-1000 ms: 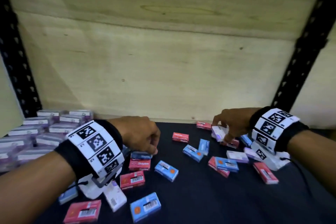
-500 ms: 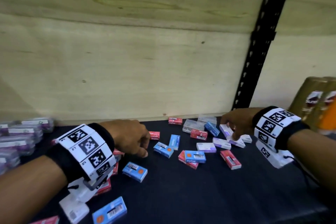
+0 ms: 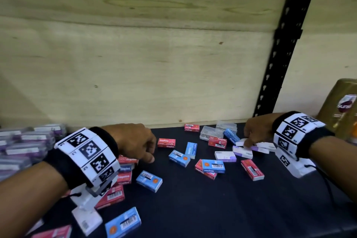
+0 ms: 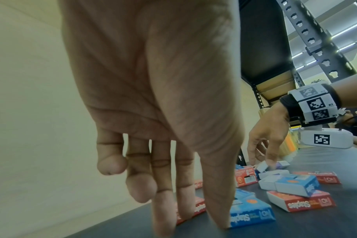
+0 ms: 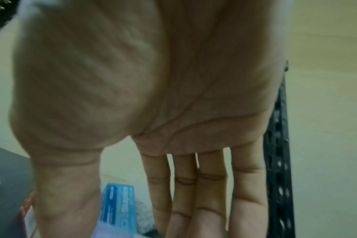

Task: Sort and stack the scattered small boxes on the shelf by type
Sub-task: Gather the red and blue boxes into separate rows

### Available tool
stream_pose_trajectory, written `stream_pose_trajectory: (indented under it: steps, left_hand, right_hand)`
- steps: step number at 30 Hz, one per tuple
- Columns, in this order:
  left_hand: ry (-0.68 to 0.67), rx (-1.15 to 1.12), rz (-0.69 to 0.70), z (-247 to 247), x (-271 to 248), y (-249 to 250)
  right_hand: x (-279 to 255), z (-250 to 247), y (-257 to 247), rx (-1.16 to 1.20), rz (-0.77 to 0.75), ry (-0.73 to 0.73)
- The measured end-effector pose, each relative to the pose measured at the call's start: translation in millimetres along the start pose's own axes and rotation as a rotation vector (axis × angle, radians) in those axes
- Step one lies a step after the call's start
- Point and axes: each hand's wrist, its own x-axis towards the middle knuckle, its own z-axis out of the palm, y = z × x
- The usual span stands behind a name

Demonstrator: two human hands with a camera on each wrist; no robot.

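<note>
Small staple boxes in red, blue and white-purple lie scattered on the dark shelf (image 3: 193, 210). My left hand (image 3: 150, 155) hangs with loosely curled fingers beside a short pile of red boxes (image 3: 126, 168) and holds nothing; the left wrist view shows its fingertips (image 4: 163, 225) just above the shelf by a blue box (image 4: 249, 214). At the back right, my right hand (image 3: 248, 142) pinches a tilted white-purple box (image 4: 262, 167) among other white-purple boxes (image 3: 242, 153). The right wrist view is blurred, with a blue box (image 5: 118, 206) behind the thumb.
Clear cases with purple labels (image 3: 29, 141) are stacked at the left. Two clear plastic cases (image 3: 211, 133) sit at the back. A black upright post (image 3: 280, 54) and a golden bottle (image 3: 345, 106) stand to the right. Plywood wall closes the back.
The view has swung to the right. My right hand carried a white box rightward to the white-purple group. My left hand stayed by the red pile.
</note>
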Motion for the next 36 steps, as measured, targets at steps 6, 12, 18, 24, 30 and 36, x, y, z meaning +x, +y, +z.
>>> stream_pose_trajectory:
  steps: [6, 12, 18, 24, 30, 36]
  left_hand:
    - [0.045, -0.008, -0.052, -5.1, -19.5, -21.9]
    - [0.096, -0.015, -0.170, -7.5, -53.4, -58.9]
    - [0.123, -0.017, -0.344, -9.8, -80.2, -103.4]
    - [0.083, 0.005, -0.459, -1.8, -81.6, -137.1]
    - [0.053, 0.040, -0.488, 4.9, -69.5, -148.4]
    - [-0.001, 0.074, -0.507, 9.5, -58.4, -150.8]
  right_hand:
    - [1.0, -18.9, -25.8, -0.034, -0.073, 0.109]
    - [8.3, -38.8, -80.5, -0.002, -0.268, 0.182]
    - [13.5, -58.0, -150.5, 0.007, -0.501, 0.243]
    - [22.4, -73.5, -212.3, -0.005, -0.620, 0.251]
    - [36.8, -88.9, -260.4, -0.056, -0.692, 0.249]
    - [64.2, -102.4, -307.8, -0.143, -0.658, 0.256]
